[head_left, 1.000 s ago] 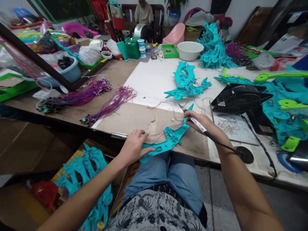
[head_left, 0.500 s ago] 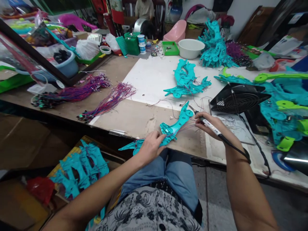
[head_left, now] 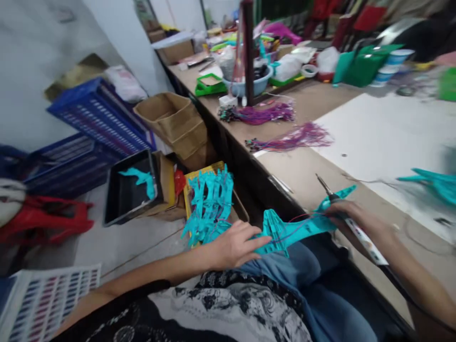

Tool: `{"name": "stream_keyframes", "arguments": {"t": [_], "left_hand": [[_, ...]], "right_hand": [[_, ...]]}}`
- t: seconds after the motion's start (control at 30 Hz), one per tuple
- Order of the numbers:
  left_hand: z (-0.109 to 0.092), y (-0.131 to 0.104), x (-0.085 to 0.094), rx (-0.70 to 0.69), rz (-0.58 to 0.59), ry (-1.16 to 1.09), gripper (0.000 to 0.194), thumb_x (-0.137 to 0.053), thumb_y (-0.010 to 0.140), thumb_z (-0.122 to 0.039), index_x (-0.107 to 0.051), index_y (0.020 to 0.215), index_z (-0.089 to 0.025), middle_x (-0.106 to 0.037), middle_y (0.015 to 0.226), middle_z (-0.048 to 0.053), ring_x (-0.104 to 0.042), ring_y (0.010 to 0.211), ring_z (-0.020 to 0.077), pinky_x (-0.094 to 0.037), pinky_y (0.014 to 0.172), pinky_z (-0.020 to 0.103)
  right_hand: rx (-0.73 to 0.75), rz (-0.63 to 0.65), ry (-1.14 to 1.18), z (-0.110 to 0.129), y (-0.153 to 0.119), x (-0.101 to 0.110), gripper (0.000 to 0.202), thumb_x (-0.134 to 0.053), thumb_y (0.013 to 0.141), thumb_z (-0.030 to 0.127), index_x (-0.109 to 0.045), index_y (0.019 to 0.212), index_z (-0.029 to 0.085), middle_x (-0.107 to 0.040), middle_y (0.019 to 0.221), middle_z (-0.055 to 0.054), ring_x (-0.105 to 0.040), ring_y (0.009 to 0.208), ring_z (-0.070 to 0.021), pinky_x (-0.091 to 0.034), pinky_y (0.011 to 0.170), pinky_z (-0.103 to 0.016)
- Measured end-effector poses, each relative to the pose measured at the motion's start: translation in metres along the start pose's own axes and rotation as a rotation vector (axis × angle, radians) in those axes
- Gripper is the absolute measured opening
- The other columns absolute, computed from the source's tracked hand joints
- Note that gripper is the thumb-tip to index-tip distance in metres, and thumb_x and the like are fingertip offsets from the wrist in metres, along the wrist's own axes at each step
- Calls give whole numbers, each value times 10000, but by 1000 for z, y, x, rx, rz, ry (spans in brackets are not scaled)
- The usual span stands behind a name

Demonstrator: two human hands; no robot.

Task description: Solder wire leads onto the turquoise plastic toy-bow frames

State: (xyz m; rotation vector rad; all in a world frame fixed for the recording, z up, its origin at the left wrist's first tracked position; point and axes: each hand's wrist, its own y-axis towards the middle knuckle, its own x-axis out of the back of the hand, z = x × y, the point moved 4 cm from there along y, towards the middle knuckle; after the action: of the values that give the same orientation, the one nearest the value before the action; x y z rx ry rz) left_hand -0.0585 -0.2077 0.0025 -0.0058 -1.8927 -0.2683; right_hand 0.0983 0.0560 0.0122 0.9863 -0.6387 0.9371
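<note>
A long turquoise plastic part [head_left: 297, 232] with thin red and purple wires lies across my lap, beyond the table's edge. My left hand [head_left: 240, 244] grips its left end, fingers over the ribbed section. In my right hand [head_left: 356, 223] is a soldering iron [head_left: 365, 240] with a white handle, its tip pointing up and left. The same hand's fingers also touch the right end of the turquoise part. Just left of my left hand, similar turquoise parts [head_left: 210, 199] are stacked on a yellow crate [head_left: 217, 167].
Wire bundles [head_left: 295, 137] lie on the table [head_left: 299, 166] near a dark upright post [head_left: 248, 57]. On the floor are a black bin [head_left: 133, 190] holding one turquoise part, a cardboard box [head_left: 174, 123] and blue crates [head_left: 99, 118]. More turquoise pieces [head_left: 434, 183] lie at the right.
The view has swung left, toward the floor crates. The turquoise part has moved off the table over my lap, and my right hand with the iron has come against its right end.
</note>
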Motion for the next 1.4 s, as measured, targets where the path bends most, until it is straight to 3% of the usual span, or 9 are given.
{"name": "stream_keyframes", "arguments": {"t": [0.13,0.33,0.5,0.67,0.93,1.03,1.13,1.3,1.4], "left_hand": [[17,-88,-22,331,-141,58,437,-471,954,-339,-481,1364,-189,-620,1152,142,-579,1032,245,-470,858,376],[86,-167,-69,939,-291,205,433,-449,951,-352,-513,1355,-210,-626,1147,142,-576,1097,277,-471,909,437],[151,-159,-112,1212,-152,203,459,-450,946,-346,-511,1351,-139,-622,1170,162,-556,1118,282,-440,928,405],[181,-137,-134,1295,-107,211,469,-493,906,-324,-535,1316,-100,-637,1099,184,-556,1066,326,-431,889,433],[175,-125,-101,1212,-310,303,642,-546,793,-517,-560,1195,-17,-585,1097,254,-527,1089,408,-420,917,526],[175,-71,-63,1020,-572,322,588,-507,832,-524,-559,1201,-68,-555,1165,241,-485,1182,419,-381,980,592],[151,43,-31,616,-664,154,346,-530,873,-437,-581,1128,-209,-590,1155,125,-527,1164,326,-404,1012,555],[39,269,-26,-105,-462,-166,273,-557,883,-320,-604,1101,-161,-594,1208,141,-519,1183,270,-413,1049,470],[-17,382,-51,-213,-299,-179,402,-600,849,-367,-588,1181,-142,-558,1310,156,-419,1312,308,-350,1099,478]], "right_hand": [[70,-148,120,37,41,-41,234,-615,854,305,-543,1074,267,-684,1137,-85,-667,1045,-247,-551,878,-372],[-10,-267,121,69,50,-39,225,-654,835,302,-537,1023,261,-706,1125,-78,-644,1110,-247,-525,952,-405],[-139,-293,48,53,9,-22,205,-638,839,353,-560,1008,266,-712,1112,-52,-652,1093,-263,-511,952,-434],[-317,-357,-54,36,-45,0,252,-646,809,431,-583,988,265,-727,1066,-69,-670,1041,-306,-539,827,-432],[-561,-558,-155,18,-134,28,179,-627,831,384,-602,923,232,-731,1029,-65,-682,1003,-270,-522,891,-423],[-585,-652,-266,11,-161,30,136,-625,849,301,-605,958,223,-733,1021,-57,-690,965,-227,-538,866,-384],[-599,-726,-353,0,-177,27,137,-615,852,228,-602,988,232,-731,1023,-63,-695,922,-218,-560,829,-377],[-633,-767,-376,-7,-181,24,136,-588,863,201,-589,987,256,-731,1004,-55,-698,916,-229,-585,801,-389],[-660,-769,-340,-5,-180,25,139,-569,875,164,-581,990,241,-726,1030,-63,-690,947,-206,-577,828,-363]]}}
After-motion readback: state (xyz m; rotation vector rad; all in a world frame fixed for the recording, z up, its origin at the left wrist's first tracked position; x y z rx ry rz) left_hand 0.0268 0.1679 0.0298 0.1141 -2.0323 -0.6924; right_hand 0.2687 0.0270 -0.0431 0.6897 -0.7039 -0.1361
